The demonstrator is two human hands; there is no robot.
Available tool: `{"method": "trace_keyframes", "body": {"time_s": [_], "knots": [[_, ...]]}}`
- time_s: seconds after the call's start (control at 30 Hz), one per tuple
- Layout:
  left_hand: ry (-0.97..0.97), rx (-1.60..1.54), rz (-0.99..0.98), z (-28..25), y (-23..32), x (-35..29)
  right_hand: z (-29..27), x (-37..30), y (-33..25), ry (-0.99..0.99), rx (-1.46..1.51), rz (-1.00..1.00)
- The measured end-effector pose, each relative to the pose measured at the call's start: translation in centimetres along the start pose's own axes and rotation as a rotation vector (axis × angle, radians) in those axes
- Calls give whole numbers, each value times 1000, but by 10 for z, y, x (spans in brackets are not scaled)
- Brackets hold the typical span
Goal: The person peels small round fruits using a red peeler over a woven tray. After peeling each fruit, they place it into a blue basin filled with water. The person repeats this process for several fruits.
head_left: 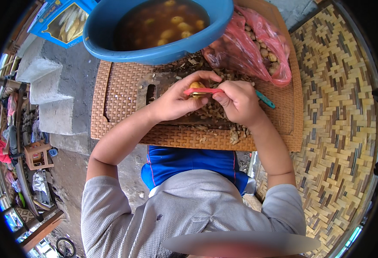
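Note:
My left hand [176,99] is closed around a small yellowish potato [196,85], mostly covered by my fingers. A red peeler [202,91] lies across the potato, its handle gripped in my right hand [239,102]. Below both hands, a wooden cutting board [142,88] is strewn with peelings [214,112], some spilling onto the woven table [116,92]. Just right of my right hand, a teal handle [265,99] sticks out; its other end is hidden. Beyond the hands stands a blue basin [154,56] of brownish water with several potatoes [177,19] in it.
A red plastic bag [236,45] of small unpeeled potatoes [265,53] rests at the table's far right. A blue box [59,26] and concrete steps [70,79] stand left. Woven bamboo matting [330,107] spans the right. A person in red [0,148] is far left.

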State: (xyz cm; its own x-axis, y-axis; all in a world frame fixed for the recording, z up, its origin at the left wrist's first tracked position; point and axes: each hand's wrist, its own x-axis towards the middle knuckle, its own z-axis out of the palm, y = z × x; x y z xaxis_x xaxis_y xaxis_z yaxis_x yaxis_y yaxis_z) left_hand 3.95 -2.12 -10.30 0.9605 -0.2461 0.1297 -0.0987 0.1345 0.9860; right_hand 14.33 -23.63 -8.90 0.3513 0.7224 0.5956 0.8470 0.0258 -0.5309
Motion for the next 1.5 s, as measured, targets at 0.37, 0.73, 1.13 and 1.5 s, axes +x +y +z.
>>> {"method": "trace_keyframes", "body": {"time_s": [0.37, 0.73, 1.13, 1.5], "knots": [[-92, 64, -38, 0, -5, 1, 9, -1, -1, 51, -19, -64], [-128, 85, -41, -1, -4, -2, 10, -5, 1, -48, 76, 19], [-167, 72, -4, -5, -4, -2, 12, -5, -1, 51, 97, 48], [-210, 315, 184, -10, -12, -2, 11, -5, -1, 13, 93, 27]]}}
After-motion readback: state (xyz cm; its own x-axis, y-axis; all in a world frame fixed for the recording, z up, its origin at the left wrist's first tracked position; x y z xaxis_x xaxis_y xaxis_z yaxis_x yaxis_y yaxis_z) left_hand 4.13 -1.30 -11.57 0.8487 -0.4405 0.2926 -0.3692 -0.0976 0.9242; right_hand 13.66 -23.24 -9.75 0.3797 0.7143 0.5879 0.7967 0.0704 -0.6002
